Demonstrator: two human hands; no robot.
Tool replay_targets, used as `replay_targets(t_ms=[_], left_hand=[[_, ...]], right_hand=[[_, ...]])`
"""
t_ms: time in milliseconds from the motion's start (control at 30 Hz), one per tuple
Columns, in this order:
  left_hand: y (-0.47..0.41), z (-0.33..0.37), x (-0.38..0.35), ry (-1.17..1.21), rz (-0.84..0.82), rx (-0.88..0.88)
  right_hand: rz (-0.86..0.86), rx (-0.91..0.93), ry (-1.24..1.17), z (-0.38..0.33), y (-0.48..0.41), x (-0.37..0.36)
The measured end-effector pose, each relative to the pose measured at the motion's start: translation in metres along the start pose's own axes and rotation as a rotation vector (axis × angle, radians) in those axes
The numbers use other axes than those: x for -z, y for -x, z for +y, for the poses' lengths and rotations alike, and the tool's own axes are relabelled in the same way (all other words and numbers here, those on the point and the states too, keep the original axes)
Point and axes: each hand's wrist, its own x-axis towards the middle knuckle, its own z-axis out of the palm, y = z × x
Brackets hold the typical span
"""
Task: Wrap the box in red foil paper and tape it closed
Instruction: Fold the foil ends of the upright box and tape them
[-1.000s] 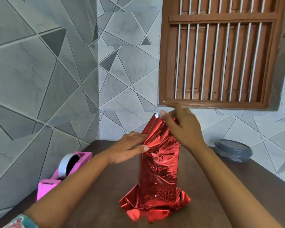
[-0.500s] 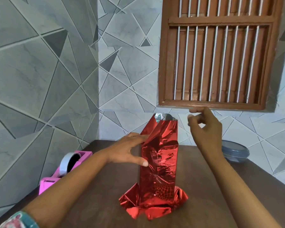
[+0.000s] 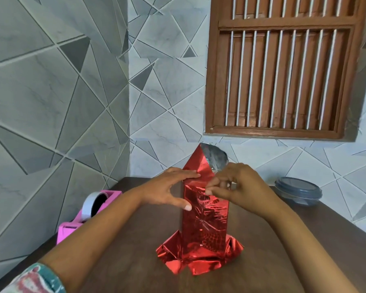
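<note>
Two hands were at the top end: left hand (image 3: pixel 167 190) pressed straight fingers on the left side; right hand (image 3: pixel 239 187) pinched the red foil paper (image 3: pixel 207 199). Between them the box (image 3: pixel 204 231) stood upright on the table (image 3: pixel 131 267), flap (image 3: pixel 195 163) pointing up.
</note>
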Motion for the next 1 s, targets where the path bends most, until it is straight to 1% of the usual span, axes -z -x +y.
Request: replay_targets(t_ms=[33,67,167,200,233,300,367,400,433,467,533,600,633,700,800,933,1000], left_hand=[[0.0,0.0,0.0,0.003,0.001,0.001],[0.0,-0.001,-0.001,0.006,0.003,0.003],[0.001,-0.002,0.001,-0.011,-0.002,0.006],[0.0,-0.002,0.002,-0.026,-0.004,0.001],[0.0,-0.001,0.003,-0.039,-0.003,-0.004],[-0.002,0.0,0.004,-0.065,-0.007,-0.013],[-0.004,0.0,0.005,-0.091,-0.021,-0.02],[-0.006,-0.001,0.005,-0.099,-0.028,-0.024],[-0.006,0.0,0.006,-0.104,-0.034,-0.026],[-0.007,0.0,0.006,-0.102,-0.039,-0.024],[-0.007,0.0,0.006,-0.074,-0.039,-0.016],[-0.006,-0.001,0.006,-0.049,-0.036,-0.016],[-0.005,-0.002,0.005,-0.051,-0.032,-0.023],[-0.004,-0.003,0.003,-0.059,-0.023,-0.036],[-0.005,-0.002,0.002,-0.049,-0.024,-0.058],[-0.012,0.004,0.012,-0.104,-0.12,-0.057],[-0.017,0.007,0.017,-0.117,-0.163,-0.04]], right_hand=[[0.068,-0.021,-0.084,-0.001,0.005,-0.001],[0.176,-0.038,-0.131,-0.001,0.009,0.0],[0.547,-0.101,-0.126,0.002,0.006,0.001],[0.613,-0.132,-0.136,0.003,0.003,0.002],[0.629,-0.149,-0.137,0.004,0.0,0.002],[0.555,-0.097,-0.076,0.007,-0.004,0.002],[0.435,0.036,-0.02,0.005,-0.013,0.002],[0.365,0.063,-0.043,0.001,-0.018,0.004],[0.28,0.036,-0.092,-0.004,-0.025,0.007],[0.179,-0.039,-0.137,-0.006,-0.031,0.009],[-0.017,-0.246,-0.171,-0.005,-0.037,0.01],[-0.121,-0.403,-0.142,0.004,-0.035,0.01],[-0.149,-0.439,-0.119,0.008,-0.031,0.009],[-0.181,-0.448,-0.095,0.015,-0.019,0.008],[-0.191,-0.366,-0.036,0.015,-0.003,0.008],[-0.207,-0.31,0.003,0.016,-0.005,0.007],[-0.175,-0.258,0.059,0.017,-0.01,0.003]])
